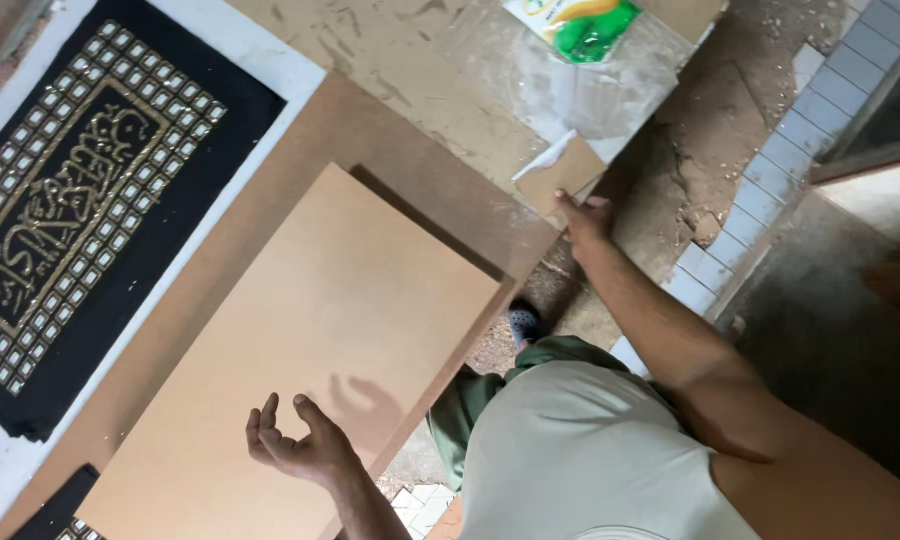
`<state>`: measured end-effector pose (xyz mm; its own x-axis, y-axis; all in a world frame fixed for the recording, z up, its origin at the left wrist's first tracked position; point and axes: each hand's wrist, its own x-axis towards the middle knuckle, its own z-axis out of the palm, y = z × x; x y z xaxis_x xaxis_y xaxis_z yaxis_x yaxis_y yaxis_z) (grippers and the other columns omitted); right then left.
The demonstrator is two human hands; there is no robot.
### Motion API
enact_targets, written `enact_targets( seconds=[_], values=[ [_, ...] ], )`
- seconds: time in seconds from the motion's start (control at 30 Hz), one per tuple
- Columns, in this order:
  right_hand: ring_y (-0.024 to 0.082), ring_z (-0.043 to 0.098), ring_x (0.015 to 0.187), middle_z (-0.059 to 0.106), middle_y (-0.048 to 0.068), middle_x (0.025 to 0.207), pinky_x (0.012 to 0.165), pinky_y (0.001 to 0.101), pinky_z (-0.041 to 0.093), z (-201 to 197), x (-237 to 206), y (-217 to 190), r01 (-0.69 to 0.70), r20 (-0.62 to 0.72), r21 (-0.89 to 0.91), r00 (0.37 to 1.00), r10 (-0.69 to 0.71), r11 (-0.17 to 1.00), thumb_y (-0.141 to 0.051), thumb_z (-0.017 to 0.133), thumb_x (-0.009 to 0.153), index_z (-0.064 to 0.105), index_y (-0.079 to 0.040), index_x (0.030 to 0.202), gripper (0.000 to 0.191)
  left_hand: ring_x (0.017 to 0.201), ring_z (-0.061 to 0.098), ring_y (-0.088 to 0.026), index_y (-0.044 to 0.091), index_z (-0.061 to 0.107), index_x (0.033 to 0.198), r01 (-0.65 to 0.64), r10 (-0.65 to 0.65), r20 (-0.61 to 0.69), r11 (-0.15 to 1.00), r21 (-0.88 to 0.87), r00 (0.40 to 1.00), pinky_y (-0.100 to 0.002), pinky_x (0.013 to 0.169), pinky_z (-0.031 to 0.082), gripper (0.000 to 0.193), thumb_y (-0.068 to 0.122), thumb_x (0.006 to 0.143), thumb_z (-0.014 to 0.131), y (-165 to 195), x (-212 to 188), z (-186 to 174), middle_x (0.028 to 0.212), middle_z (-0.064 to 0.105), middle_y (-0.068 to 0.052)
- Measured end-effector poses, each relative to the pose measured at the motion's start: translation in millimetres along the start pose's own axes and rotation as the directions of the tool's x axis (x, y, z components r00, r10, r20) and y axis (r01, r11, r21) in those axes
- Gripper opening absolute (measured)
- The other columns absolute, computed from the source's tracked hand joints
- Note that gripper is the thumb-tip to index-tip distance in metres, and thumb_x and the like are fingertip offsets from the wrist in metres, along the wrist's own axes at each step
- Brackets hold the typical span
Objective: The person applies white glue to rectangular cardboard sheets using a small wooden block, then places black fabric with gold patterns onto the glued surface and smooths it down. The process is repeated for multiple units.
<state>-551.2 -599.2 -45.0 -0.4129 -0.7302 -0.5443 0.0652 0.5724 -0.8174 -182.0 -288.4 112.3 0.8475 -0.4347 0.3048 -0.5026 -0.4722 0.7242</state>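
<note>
My left hand (292, 447) hovers palm-up, fingers spread and curled, just above the near part of a light tan board (320, 330) and casts a shadow on it. That board lies on a larger, darker brown board (370, 130). My right hand (583, 216) reaches out past the boards' far corner. Its fingers rest on the lower edge of a small brown board piece (562, 172), apparently pinching it, though they are partly hidden. My knee in green trousers (490, 385) and a light shirt (580, 460) fill the lower middle.
A black cloth panel (80, 190) with gold ornament and small mirrored squares lies on a white sheet at left. A clear plastic sheet (570, 80) and a green-yellow packet (582, 25) lie at top. Pale floor tiles (770, 170) run down the right. A grey shoe (523, 322) shows.
</note>
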Motion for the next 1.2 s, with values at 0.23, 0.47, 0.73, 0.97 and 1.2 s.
enact_targets(
  seconds=[0.23,0.47,0.73,0.97,1.2],
  values=[
    [0.016,0.062,0.073,0.066,0.004,0.09,0.06,0.0363,0.057,-26,6,-13,0.024,0.055,0.076,0.998,-0.028,0.997,-0.022,0.075,0.096,0.058,-0.004,0.107,0.027,0.142,0.045,-0.03,0.002,0.067,0.12,0.02,-0.014,0.125,0.999,-0.049,0.992,-0.049,0.111,0.046,0.023,0.005,0.098,0.073,49,-41,32,0.14,0.053,-0.016],
    [0.017,0.07,0.09,0.068,0.006,0.11,0.07,0.0376,0.062,-84,12,-46,-0.051,0.134,0.297,0.991,0.011,0.954,-0.028,0.055,0.101,0.059,-0.011,0.124,0.028,0.136,0.05,-0.03,0.003,0.068,0.118,-0.12,0.139,0.213,0.988,-0.097,0.967,-0.046,0.109,0.051,0.021,0.007,0.098,0.072,57,-10,87,0.141,0.05,-0.019],
    [0.021,0.066,0.097,0.065,0.005,0.122,0.075,0.0375,0.056,-120,63,-147,0.153,0.175,0.571,0.937,-0.301,0.807,-0.012,0.072,0.099,0.049,-0.017,0.138,0.045,0.125,0.061,-0.03,0.006,0.075,0.109,-0.205,0.342,0.411,0.917,-0.343,0.845,-0.043,0.104,0.052,0.014,0.012,0.096,0.074,191,25,196,0.129,0.063,-0.016],
    [0.025,0.065,0.109,0.067,0.011,0.119,0.095,0.0368,0.054,-84,154,-240,0.87,0.322,-0.127,0.49,-0.81,0.475,-0.001,0.071,0.101,0.069,-0.004,0.126,0.025,0.129,0.06,-0.035,0.003,0.074,0.115,-0.217,0.535,0.55,0.814,-0.538,0.641,-0.045,0.103,0.052,0.029,0.028,0.1,0.071,340,42,354,0.136,0.063,-0.02],
    [0.026,0.066,0.111,0.071,0.007,0.117,0.106,0.0504,0.043,-12,219,-291,0.9,0.71,-0.279,-0.042,-0.703,-0.336,0.002,0.072,0.086,0.076,-0.008,0.122,0.038,0.112,0.07,-0.033,0.005,0.074,0.112,-0.263,0.609,0.722,0.794,-0.549,0.33,-0.042,0.104,0.053,0.052,0.051,0.103,0.052,432,48,537,0.115,0.074,-0.017]
  ],
)
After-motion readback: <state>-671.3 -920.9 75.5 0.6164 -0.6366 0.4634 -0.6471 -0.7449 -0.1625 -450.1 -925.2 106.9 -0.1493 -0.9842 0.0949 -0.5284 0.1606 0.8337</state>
